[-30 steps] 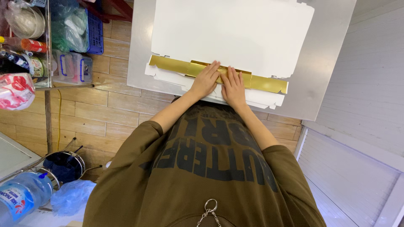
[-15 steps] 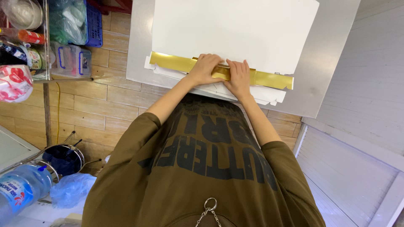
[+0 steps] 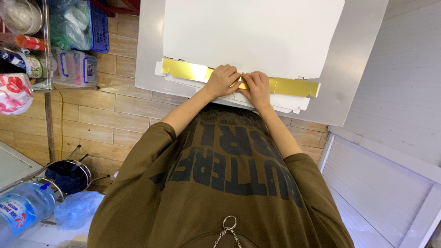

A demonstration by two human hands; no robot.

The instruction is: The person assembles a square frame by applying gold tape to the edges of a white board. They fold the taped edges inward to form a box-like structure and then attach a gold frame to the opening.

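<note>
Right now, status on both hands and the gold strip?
Left hand and right hand side by side, pressing gold strip at white sheet's near edge. Nothing in the way.

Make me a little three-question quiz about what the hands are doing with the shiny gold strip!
1. True or false: both hands press on the gold strip.
2. What lies right behind the strip: A) white cardboard sheet, B) a red towel?
3. Fill in: the left hand and right hand sit side by ____.

Key: 1 true; 2 A; 3 side.
</note>
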